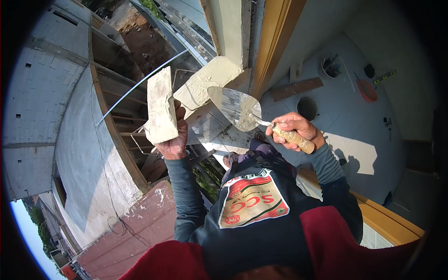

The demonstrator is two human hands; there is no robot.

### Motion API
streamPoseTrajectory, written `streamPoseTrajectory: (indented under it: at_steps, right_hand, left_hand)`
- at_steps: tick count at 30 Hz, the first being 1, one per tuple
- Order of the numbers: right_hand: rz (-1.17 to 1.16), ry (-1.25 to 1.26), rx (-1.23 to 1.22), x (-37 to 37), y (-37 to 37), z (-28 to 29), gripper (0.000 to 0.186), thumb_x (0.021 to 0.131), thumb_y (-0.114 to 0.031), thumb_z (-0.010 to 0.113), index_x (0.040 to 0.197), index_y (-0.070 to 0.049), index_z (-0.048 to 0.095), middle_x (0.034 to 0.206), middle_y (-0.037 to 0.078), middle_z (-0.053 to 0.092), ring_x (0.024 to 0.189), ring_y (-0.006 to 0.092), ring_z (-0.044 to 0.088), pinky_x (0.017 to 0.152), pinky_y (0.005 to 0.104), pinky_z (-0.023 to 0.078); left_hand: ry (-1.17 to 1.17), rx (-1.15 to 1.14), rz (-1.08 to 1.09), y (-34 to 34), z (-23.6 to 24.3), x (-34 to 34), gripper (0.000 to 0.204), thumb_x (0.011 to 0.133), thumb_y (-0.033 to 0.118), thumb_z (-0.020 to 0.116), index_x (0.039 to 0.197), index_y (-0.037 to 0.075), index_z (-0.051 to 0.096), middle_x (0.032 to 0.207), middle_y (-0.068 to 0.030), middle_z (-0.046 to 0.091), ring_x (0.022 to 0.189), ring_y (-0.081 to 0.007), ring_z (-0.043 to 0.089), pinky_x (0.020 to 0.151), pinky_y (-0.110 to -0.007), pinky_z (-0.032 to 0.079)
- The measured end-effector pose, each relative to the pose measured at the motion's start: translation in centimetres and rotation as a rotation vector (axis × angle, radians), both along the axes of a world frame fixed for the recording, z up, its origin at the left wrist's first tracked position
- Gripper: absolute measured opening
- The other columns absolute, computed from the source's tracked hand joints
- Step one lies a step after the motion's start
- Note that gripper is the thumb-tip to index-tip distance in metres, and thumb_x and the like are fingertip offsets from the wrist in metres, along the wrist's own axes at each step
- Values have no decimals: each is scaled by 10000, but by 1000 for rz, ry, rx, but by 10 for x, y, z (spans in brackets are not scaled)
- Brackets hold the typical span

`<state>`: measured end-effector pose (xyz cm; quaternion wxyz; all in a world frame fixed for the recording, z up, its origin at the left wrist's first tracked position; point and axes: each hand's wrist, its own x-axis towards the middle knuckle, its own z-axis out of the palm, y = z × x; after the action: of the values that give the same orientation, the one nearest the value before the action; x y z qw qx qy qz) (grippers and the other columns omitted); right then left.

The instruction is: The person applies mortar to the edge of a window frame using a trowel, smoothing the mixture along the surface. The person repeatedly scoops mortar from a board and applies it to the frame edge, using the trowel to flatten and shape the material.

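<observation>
My left hand is closed on a flat rectangular board coated in pale plaster. It holds the board upright from its right side, and the fingers are partly hidden behind it. My right hand grips the wooden handle of a pointed trowel, whose metal blade is smeared with plaster. The blade points left toward a ledge thickly covered in cream plaster. The trowel tip overlaps the ledge's right part in view; whether it touches cannot be told. A gap separates the board from the trowel.
A yellow-brown wooden frame rises right of the ledge. On the tiled floor beyond are a dark bucket, a brown plank, a red basin and a spirit level. A thin pale-blue rod crosses outside at left, over a drop.
</observation>
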<state>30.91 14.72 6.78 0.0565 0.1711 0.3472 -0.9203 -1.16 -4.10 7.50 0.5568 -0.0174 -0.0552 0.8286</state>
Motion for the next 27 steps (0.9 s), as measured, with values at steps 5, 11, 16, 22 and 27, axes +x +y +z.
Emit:
streamPoseTrajectory:
  at_steps: [5, 11, 16, 22, 27]
  right_hand:
    - [-133, -135, 779, -5, -5, -35, 314, 921, -174, 644, 1103, 79, 600, 778, 73, 615, 536, 87, 559, 478, 228, 441]
    - [-297, -196, 943, -14, -17, -48, 205, 921, -174, 627, 893, 26, 592, 656, 35, 561, 497, 81, 550, 463, 259, 444]
    - [-292, -186, 674, -18, -11, -66, 220, 941, -179, 601, 858, 22, 570, 716, 52, 596, 494, 95, 563, 401, 268, 465]
    - [-288, -150, 540, -28, 6, -65, 268, 937, -226, 597, 855, 29, 594, 720, 60, 611, 495, 120, 593, 397, 283, 473]
    - [-245, -111, 491, -20, 15, -46, 241, 936, -209, 613, 866, 21, 599, 723, 58, 610, 501, 124, 597, 400, 290, 484]
  left_hand:
    - [138, -58, 39, -16, -7, 8, 339, 932, 129, 557, 1218, -39, 490, 960, -78, 410, 762, -153, 393, 578, -277, 385]
    - [113, -125, 60, -31, -45, 34, 439, 960, 225, 541, 1304, -41, 479, 1065, -135, 481, 802, -184, 404, 572, -274, 404]
    - [87, -237, 29, -18, -26, 61, 267, 979, 169, 526, 1178, -8, 517, 955, -62, 394, 752, -142, 364, 573, -270, 359]
    - [114, -198, 30, -11, -37, 59, 411, 969, 222, 514, 1276, -49, 474, 1054, -137, 456, 782, -184, 400, 566, -286, 416]
    - [177, -425, 157, -11, -9, 80, 343, 963, 199, 527, 1219, -28, 497, 997, -103, 442, 762, -165, 404, 545, -262, 394]
